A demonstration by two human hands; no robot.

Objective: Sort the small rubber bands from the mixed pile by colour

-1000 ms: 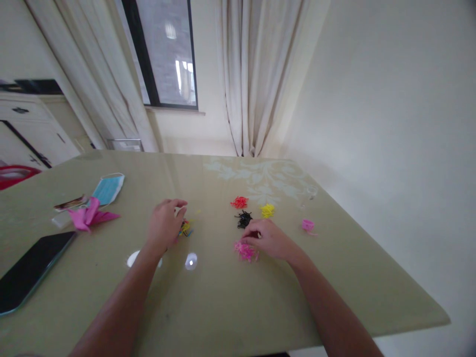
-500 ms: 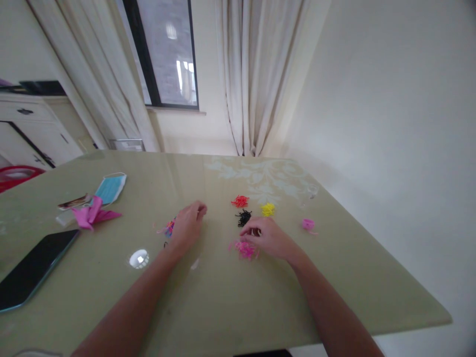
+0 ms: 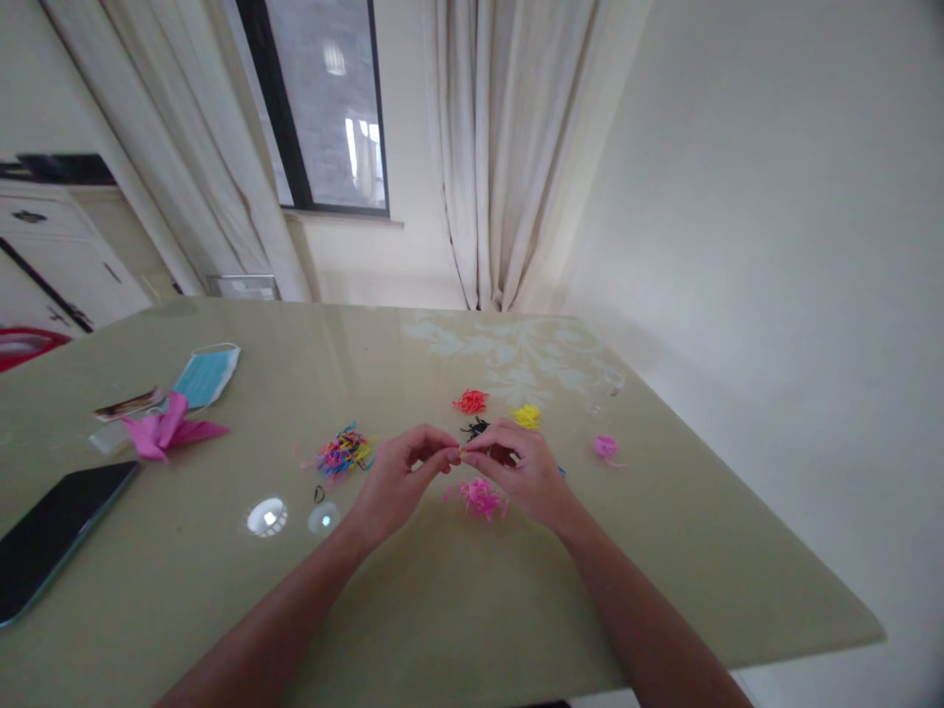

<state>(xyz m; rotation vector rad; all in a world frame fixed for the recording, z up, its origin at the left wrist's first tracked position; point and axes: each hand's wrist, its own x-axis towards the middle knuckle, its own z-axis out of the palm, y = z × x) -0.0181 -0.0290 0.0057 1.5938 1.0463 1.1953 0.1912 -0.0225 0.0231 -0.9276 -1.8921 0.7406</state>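
Note:
My left hand [image 3: 398, 480] and my right hand [image 3: 525, 474] meet fingertip to fingertip, both pinched on a tiny yellow rubber band [image 3: 463, 453], mostly covered by the fingers. Just below them lies a pile of pink rubber bands [image 3: 483, 500]. Black rubber bands [image 3: 476, 428] show partly behind my right hand, with a red pile [image 3: 470, 400] and a yellow pile [image 3: 526, 416] farther back. To the left of my left hand sits a mixed, many-coloured heap of bands [image 3: 343, 452]. A single black band [image 3: 319, 494] rests below that heap. A bit of blue [image 3: 561, 472] peeks out beside my right hand.
On the table's [image 3: 457, 610] left side are a black phone [image 3: 63, 531], a pink folded-paper bird [image 3: 169, 430] and a blue face mask [image 3: 206, 376]. A small pink coil [image 3: 606, 447] lies at the right. A wall [image 3: 796, 295] runs along the right edge.
My left hand has left the mixed heap and moved right to meet my right hand. The heap is uncovered now. My right hand has stayed above the pink pile, its fingers now pinched together.

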